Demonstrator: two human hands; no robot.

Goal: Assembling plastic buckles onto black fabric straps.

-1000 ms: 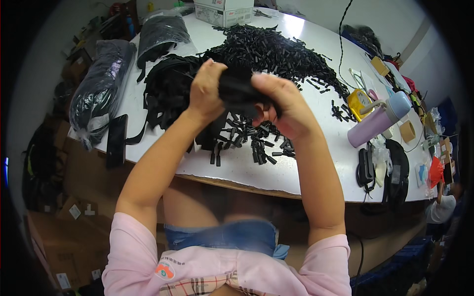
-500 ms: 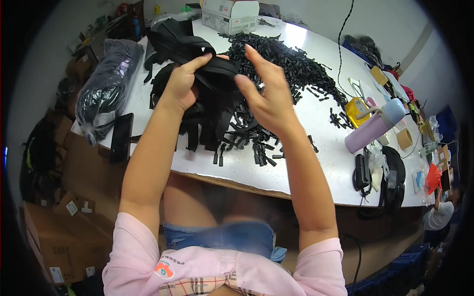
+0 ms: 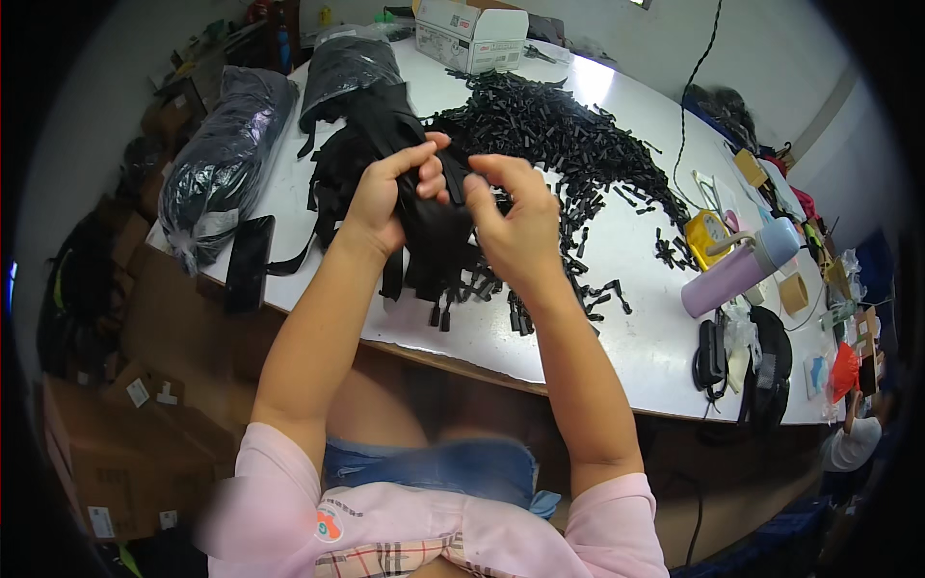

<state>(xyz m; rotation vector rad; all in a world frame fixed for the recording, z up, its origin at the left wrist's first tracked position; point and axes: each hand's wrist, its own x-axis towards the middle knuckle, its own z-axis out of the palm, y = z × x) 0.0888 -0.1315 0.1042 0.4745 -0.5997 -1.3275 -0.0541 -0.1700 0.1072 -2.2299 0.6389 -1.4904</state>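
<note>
My left hand (image 3: 390,197) is closed round part of a bundle of black fabric straps (image 3: 434,236), its fingers curled toward the middle. The straps hang down over the table's near part. Just right of them is my right hand (image 3: 523,226), fingers bent and thumb close to the forefinger; whatever lies between its tips is too small to make out. More black straps (image 3: 335,169) lie heaped behind my left hand. Beyond my right hand spreads a big pile of small black plastic pieces (image 3: 549,120), some scattered toward the table's near edge.
Left on the white table (image 3: 636,328) lie a plastic-wrapped dark bundle (image 3: 226,159) and a phone (image 3: 250,260). A second dark bag (image 3: 352,72) and an open white carton (image 3: 467,37) stand behind. On the right are a lilac bottle (image 3: 737,270), yellow tape dispenser (image 3: 706,236) and black pouch (image 3: 768,366).
My right hand has gone from spread fingers to bent ones, thumb nearer the forefinger. The straps' raised loop has dropped, uncovering the dark bag behind. The whole view has shifted slightly.
</note>
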